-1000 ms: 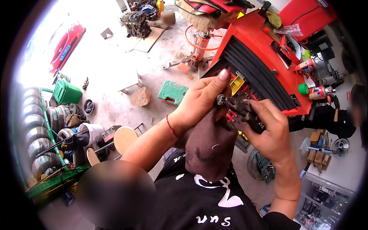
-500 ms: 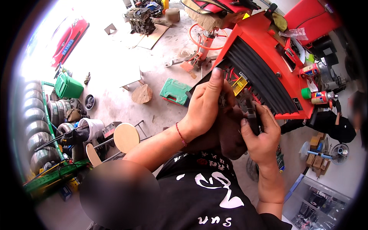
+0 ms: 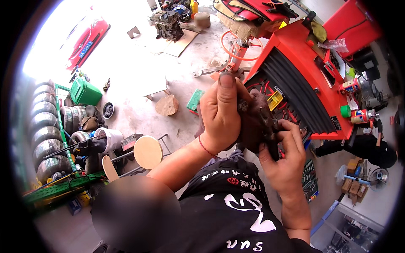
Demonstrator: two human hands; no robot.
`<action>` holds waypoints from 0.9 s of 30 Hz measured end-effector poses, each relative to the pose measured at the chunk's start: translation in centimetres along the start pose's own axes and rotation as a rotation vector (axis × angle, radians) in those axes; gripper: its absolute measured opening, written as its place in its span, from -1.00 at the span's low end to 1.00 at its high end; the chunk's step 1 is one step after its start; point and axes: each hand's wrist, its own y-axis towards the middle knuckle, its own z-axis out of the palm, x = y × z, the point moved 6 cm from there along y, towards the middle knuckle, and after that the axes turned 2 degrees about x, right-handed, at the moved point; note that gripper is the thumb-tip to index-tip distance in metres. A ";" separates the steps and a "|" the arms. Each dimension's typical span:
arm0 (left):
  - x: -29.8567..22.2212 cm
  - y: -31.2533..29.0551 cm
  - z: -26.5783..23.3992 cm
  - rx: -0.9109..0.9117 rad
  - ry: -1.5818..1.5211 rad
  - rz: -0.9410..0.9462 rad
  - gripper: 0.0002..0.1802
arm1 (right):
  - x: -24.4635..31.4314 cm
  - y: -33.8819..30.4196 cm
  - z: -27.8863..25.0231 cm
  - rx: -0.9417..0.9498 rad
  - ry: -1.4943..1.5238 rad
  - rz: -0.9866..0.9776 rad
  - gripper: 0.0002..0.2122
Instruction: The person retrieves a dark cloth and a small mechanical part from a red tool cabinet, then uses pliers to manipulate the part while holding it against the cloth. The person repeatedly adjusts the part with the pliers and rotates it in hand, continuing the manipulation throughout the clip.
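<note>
My left hand [image 3: 220,111] is closed, thumb pointing up, around a dark brown metal-looking part [image 3: 252,126] held before my chest. Its fingers are mostly hidden behind the thumb and the part. On the other side, my right hand [image 3: 284,162] has thumb and fingers closed on a narrow black piece [image 3: 272,141] that lies against the brown part. A small red spot shows beside the right thumb. Whether the black piece is a tool or belongs to the part, I cannot tell. Below both hands is my black printed shirt.
Beyond my hands stands a red tool cabinet [image 3: 344,126] with an open drawer of tools and spray cans on top. A green case [image 3: 195,100], wooden stump [image 3: 167,105] and round-topped stool [image 3: 148,152] occupy the floor. Tyres [image 3: 46,126] line the left; a person [image 3: 371,147] is at right.
The brown part has tilted, and its rounded end no longer hangs low between my hands. My right hand has shifted along with it. The view has swung, sliding the surroundings rightward.
</note>
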 end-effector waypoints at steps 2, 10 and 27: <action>0.0 -0.2 -0.1 -0.006 -0.012 0.028 -0.42 | 0.4 0.2 0.3 -0.005 0.002 -0.009 -0.74; -0.2 -0.6 -0.3 -0.080 -0.015 0.055 -0.67 | 0.7 0.6 1.2 -0.048 0.028 -0.051 -0.63; -1.6 -0.4 -0.7 0.071 0.234 0.204 -0.48 | 0.9 2.2 0.7 -0.052 -0.280 -0.208 -0.37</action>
